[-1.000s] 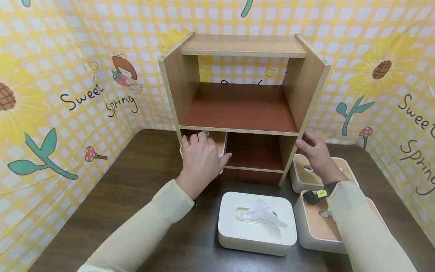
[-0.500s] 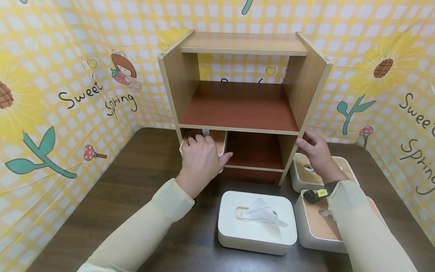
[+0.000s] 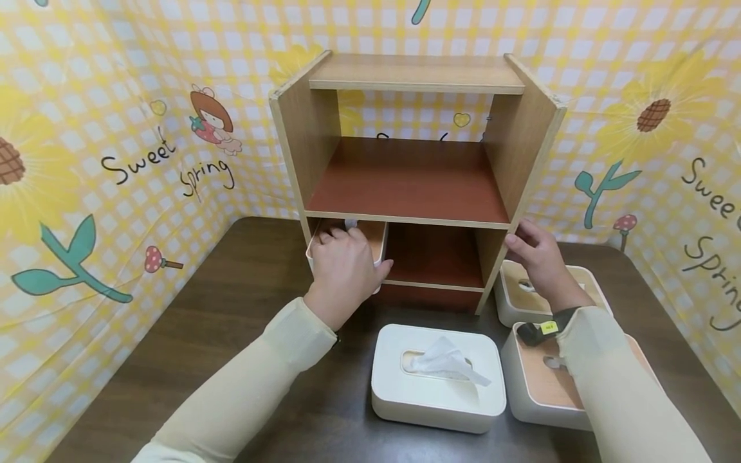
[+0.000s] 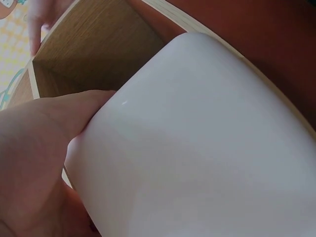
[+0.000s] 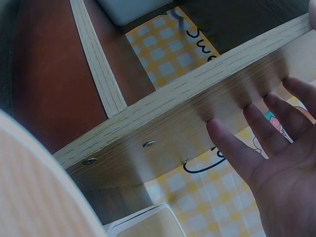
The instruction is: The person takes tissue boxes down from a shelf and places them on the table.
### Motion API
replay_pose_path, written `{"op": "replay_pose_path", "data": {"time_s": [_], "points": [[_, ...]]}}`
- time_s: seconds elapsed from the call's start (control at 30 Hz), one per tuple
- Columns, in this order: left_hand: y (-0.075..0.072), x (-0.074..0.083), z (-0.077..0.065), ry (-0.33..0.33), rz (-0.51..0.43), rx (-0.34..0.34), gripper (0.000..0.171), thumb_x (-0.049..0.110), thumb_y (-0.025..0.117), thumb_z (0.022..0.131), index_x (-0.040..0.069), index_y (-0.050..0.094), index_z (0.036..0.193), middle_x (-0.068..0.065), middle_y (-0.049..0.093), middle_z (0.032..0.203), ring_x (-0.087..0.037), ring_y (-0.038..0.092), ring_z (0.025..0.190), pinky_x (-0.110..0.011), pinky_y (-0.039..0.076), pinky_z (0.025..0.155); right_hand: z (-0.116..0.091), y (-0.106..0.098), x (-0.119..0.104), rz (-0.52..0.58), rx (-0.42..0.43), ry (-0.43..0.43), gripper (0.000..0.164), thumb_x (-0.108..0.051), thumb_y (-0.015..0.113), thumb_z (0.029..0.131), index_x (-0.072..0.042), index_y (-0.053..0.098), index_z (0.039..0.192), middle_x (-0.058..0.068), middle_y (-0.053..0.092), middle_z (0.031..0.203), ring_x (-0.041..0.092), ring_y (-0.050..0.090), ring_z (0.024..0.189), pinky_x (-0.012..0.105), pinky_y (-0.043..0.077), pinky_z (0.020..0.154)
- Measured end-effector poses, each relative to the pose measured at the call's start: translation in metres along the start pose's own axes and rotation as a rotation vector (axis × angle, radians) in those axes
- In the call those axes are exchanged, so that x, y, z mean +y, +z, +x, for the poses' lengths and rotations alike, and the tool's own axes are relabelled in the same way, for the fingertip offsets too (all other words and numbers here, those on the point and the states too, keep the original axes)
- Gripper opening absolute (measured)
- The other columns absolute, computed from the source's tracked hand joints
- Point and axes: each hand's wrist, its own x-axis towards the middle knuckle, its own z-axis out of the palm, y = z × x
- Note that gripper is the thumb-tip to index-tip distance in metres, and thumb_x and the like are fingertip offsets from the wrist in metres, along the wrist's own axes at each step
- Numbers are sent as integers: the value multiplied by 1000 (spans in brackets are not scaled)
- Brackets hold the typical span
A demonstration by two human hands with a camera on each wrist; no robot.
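In the head view my left hand (image 3: 344, 269) grips a white tissue box (image 3: 376, 247) with a wood-coloured top. The box sits at the left of the shelf's middle compartment, its front end jutting out. In the left wrist view the thumb presses the white side of the box (image 4: 197, 133); the other fingers are mostly hidden. My right hand (image 3: 538, 262) touches the outside of the wooden shelf unit's right panel (image 3: 529, 161). Its fingertips rest on that panel with the fingers fairly straight in the right wrist view, and the thumb lies by the front edge.
An all-white tissue box (image 3: 399, 392) with a tissue sticking out stands before the shelf. Two wood-topped boxes, a nearer one (image 3: 547, 411) and a farther one (image 3: 509, 308), stand at the right under the right arm. Patterned cloth (image 3: 116, 96) surrounds the dark table (image 3: 231, 276).
My left hand's fingers have shifted slightly and look more bent over the box top. The box shows little or no movement. My right hand keeps its place on the panel.
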Motion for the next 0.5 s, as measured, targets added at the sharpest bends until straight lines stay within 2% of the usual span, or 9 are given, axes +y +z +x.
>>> {"op": "replay_pose_path", "data": {"time_s": [0.2, 0.4, 0.5], "points": [[1, 0, 0, -11, -4, -37, 83, 66, 60, 78, -10, 62, 112, -28, 61, 92, -44, 63, 81, -49, 49, 69, 0, 1, 1, 3, -7, 4, 29, 0, 55, 97, -19, 68, 115, 4, 64, 102, 12, 62, 87, 27, 54, 76], [2, 0, 2, -14, -12, -31, 76, 65, 58, 79, -8, 63, 99, -26, 60, 86, -43, 62, 77, -49, 49, 67, 0, -1, 1, -20, 4, 10, 29, -2, 55, 97, -20, 68, 116, 4, 64, 104, 12, 62, 89, 26, 53, 77], [1, 0, 4, -15, -25, -60, 74, 65, 58, 79, -7, 63, 96, -27, 61, 88, -43, 62, 79, -49, 49, 68, 1, -1, 0, -13, 2, 8, 29, -1, 55, 97, -19, 68, 116, 4, 63, 104, 12, 62, 89, 26, 54, 77]]}}
